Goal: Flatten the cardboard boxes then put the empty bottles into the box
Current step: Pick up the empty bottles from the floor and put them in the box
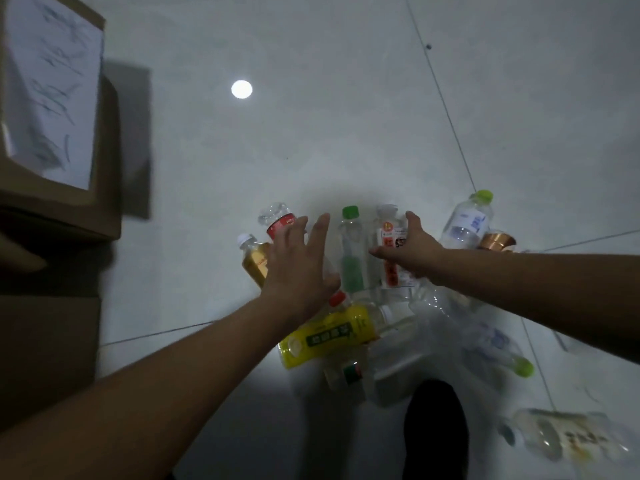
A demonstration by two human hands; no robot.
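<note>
Several empty plastic bottles lie in a heap on the pale tiled floor. My left hand (298, 268) hovers over them with fingers spread, above a red-labelled bottle (277, 220) and an amber bottle (256, 261). My right hand (412, 252) is open too, its fingers over a white-labelled bottle (393, 233). Between the hands lies a green-capped clear bottle (351, 251). A yellow-labelled bottle (329, 336) lies nearer me, under my left wrist. A cardboard box (52, 109) with a white paper label stands at the left.
More brown cardboard (45, 348) fills the lower left. A blue-labelled bottle with a lime cap (467, 221) and a copper-coloured cap (497, 241) lie to the right. A blurred bottle (568, 438) sits at the lower right. A dark shape (436, 431) is below the pile.
</note>
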